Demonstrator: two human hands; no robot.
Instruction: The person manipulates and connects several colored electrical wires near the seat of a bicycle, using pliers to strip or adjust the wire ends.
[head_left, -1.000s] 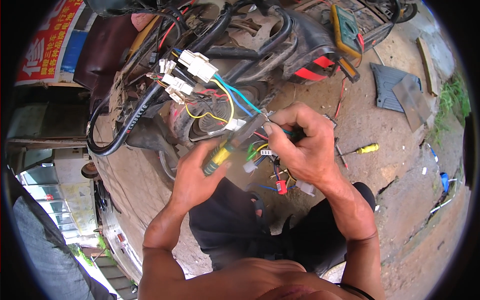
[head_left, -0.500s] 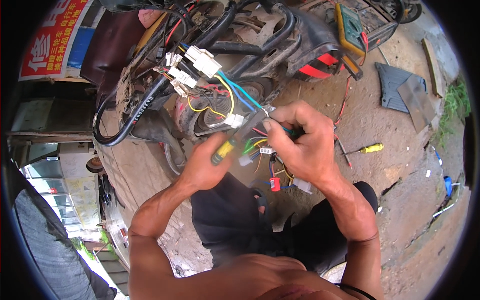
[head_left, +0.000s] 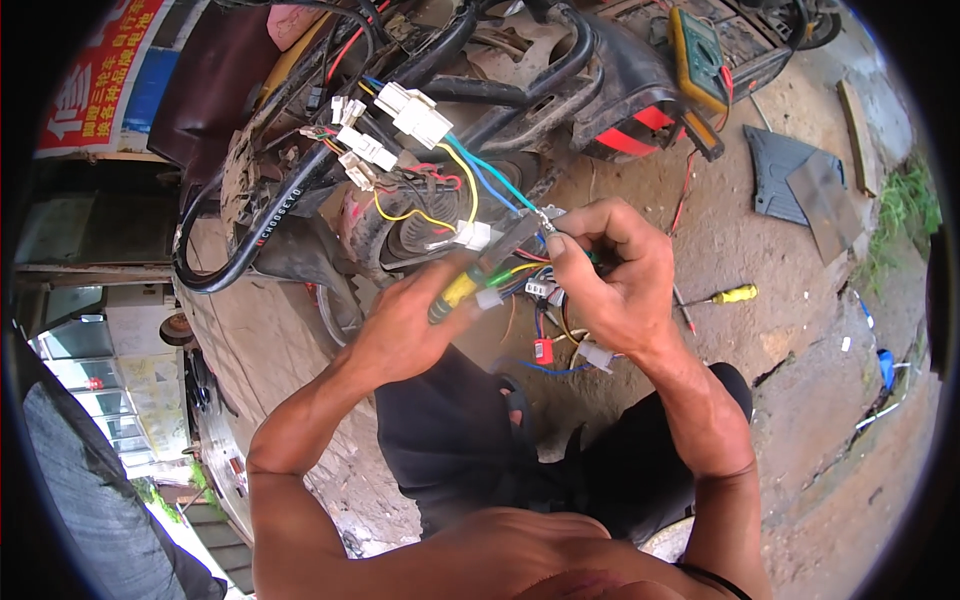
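My left hand (head_left: pixel 405 318) is closed round the yellow-and-dark handle of a tool (head_left: pixel 458 292) with a flat grey blade. That blade points up and right, its far end close to my right fingertips. With thumb and forefinger, my right hand (head_left: pixel 628 280) pinches a bare, silvery twisted wire end (head_left: pixel 545 217). A teal wire (head_left: pixel 490 171) runs from there to a large white connector (head_left: pixel 413 115); a blue wire (head_left: pixel 484 182) lies alongside it. Below my right hand hang more coloured wires, with a red plug (head_left: pixel 543 350) and a white plug (head_left: pixel 597 356).
Ahead stands a dirty vehicle with a black tube frame (head_left: pixel 470 93). A green-and-yellow multimeter (head_left: pixel 697 58) rests on it at the far right. On the ground lie a yellow-handled screwdriver (head_left: pixel 735 294), a dark plastic panel (head_left: pixel 785 170) and a wooden strip (head_left: pixel 857 138).
Both hands have shifted slightly; the right pinch sits a little further right, and more of the silvery twisted wire shows. The tool stays in my left hand.
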